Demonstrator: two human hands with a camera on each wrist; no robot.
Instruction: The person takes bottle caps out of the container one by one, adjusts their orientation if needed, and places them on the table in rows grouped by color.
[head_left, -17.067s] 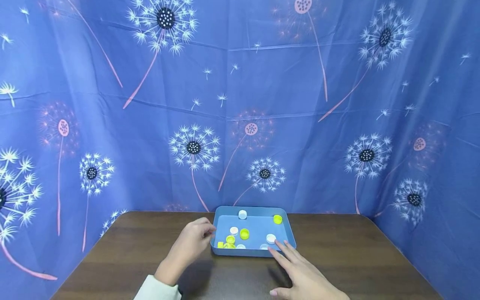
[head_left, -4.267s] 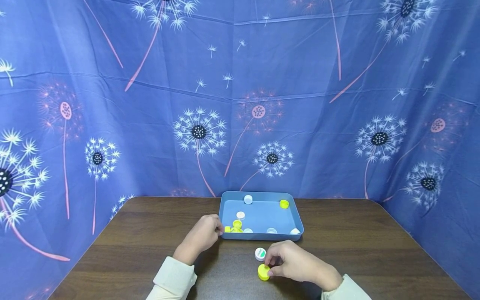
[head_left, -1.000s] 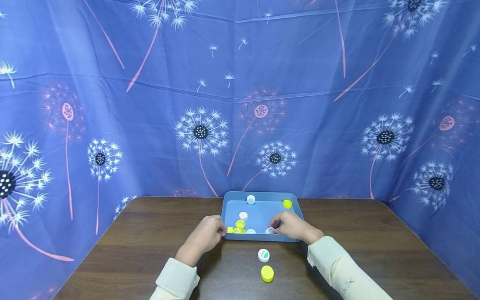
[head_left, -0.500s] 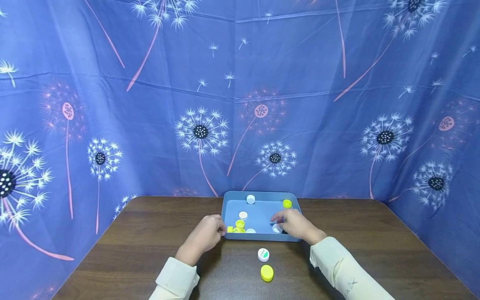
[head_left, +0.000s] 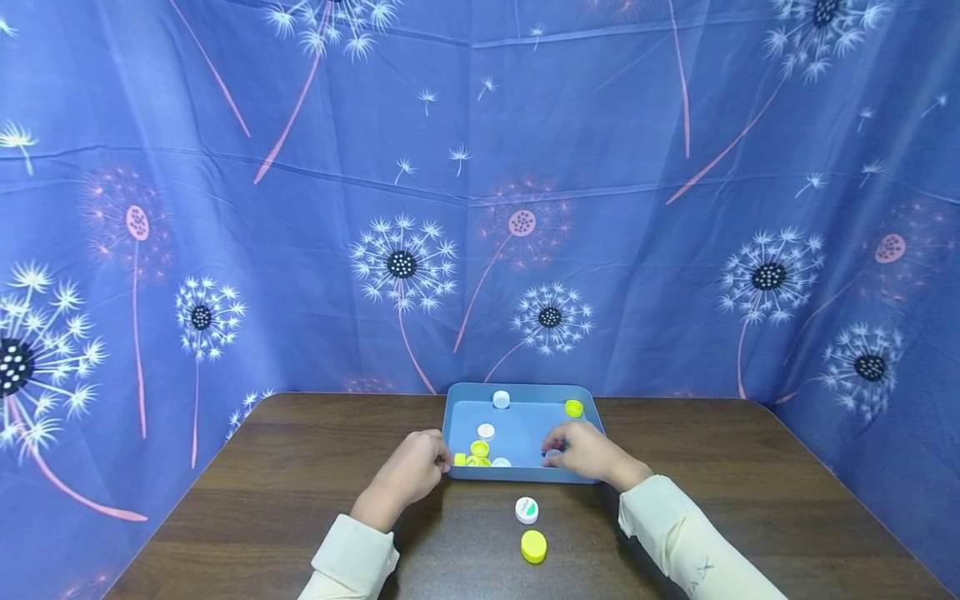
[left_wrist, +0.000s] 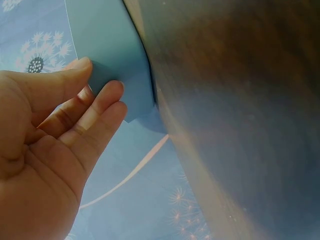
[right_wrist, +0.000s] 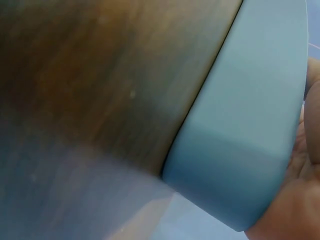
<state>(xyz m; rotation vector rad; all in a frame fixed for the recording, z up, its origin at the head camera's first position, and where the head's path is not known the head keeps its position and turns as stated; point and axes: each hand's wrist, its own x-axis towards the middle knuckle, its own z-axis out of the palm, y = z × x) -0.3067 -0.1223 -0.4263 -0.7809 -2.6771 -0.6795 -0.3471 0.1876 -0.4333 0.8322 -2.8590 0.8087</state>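
A shallow blue tray (head_left: 517,474) stands at the table's back edge. My left hand (head_left: 408,471) pinches its front left corner; the left wrist view shows thumb and fingers (left_wrist: 102,97) on the tray wall (left_wrist: 112,55). Inside the front right part of the tray, my right hand (head_left: 591,452) has its fingers round a whitish bottle cap (head_left: 553,456), partly hidden by them. The right wrist view shows mostly the tray's outer wall (right_wrist: 235,115), which hides the fingertips. In front of the tray lie a white cap with green print (head_left: 527,511) and a yellow cap (head_left: 534,547).
Several yellow caps (head_left: 479,449) cluster in the tray's front left corner, beside a white cap (head_left: 501,462). Other white caps (head_left: 486,432) and a yellow cap (head_left: 574,408) lie farther back. A blue dandelion-patterned curtain (head_left: 465,250) hangs behind the brown table (head_left: 322,450).
Since 17 seconds ago, the printed white cap and a yellow cap have come onto the table. Within the last second, my right hand shifted the whitish cap rightward, and its fingers came down round it.
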